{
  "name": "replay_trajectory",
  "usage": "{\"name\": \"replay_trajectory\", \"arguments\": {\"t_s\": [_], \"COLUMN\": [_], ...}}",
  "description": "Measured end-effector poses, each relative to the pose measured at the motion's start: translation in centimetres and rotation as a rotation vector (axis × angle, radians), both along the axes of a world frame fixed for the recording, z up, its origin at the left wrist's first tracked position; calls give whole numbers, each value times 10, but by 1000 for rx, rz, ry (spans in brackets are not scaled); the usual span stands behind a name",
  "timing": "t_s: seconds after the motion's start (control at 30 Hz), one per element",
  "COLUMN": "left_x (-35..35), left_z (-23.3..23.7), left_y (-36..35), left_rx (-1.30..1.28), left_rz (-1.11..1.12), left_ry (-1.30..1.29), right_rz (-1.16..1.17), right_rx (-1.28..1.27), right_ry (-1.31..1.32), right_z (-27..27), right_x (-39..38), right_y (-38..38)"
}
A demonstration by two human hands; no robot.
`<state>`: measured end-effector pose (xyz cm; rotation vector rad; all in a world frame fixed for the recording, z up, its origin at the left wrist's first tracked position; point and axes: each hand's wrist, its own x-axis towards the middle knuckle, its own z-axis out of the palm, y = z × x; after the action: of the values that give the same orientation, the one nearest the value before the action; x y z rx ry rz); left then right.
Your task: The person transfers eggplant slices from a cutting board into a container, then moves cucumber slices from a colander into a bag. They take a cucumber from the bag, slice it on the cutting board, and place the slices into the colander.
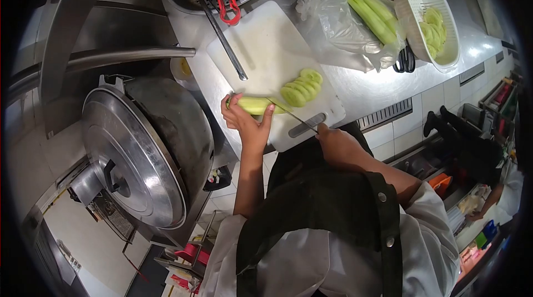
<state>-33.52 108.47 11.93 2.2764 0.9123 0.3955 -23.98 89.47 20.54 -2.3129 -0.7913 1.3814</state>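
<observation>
In the frame's centre, our left hand [244,122] grips a pale green, peeled long vegetable [251,106], and our right hand [337,146] clenches a thin metal knife [300,120]. Several round green slices [301,88] are cut (two long pieces [373,16], upper right, are uncut).

A part-sliced, pale-green vegetable [252,105] lies on the board [269,33].

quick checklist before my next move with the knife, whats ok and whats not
1. Left hand holding the pale green vegetable: ok
2. Right hand closed around the handle of the knife: ok
3. Left thumb well away from the blade: not ok, it looks close
4. Cutting board free of overhanging tools: not ok, a long metal handle reaches over it
5. Cutting board secured against slipping: cannot tell
6. Cut slices lying on the board: ok
</observation>
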Motion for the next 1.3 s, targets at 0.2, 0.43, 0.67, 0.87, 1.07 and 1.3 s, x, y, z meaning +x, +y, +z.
{"name": "replay_trajectory", "arguments": {"t_s": [0.2,0.43,0.67,0.87,1.07,1.3], "left_x": [-1,0,4,-4,-3,-6], "left_z": [0,3,-2,-9,-12,-11], "left_y": [0,-6,-36,-36,-35,-37], "left_rx": [-1,12,-24,-24,-30,-30], "left_rz": [2,-2,54,36,40,42], "left_ry": [18,-20,-64,-83,-82,-51], "right_rz": [104,-24,-88,43,141,67], "right_rx": [-59,225,41,-36,-74,-100], "right_ry": [-28,63,-51,-37,-63,-33], "right_z": [-19,-73,6,3,-9,-30], "right_x": [-2,3,5,4,4,2], "right_y": [15,-3,-11,-12,-12,19]}}
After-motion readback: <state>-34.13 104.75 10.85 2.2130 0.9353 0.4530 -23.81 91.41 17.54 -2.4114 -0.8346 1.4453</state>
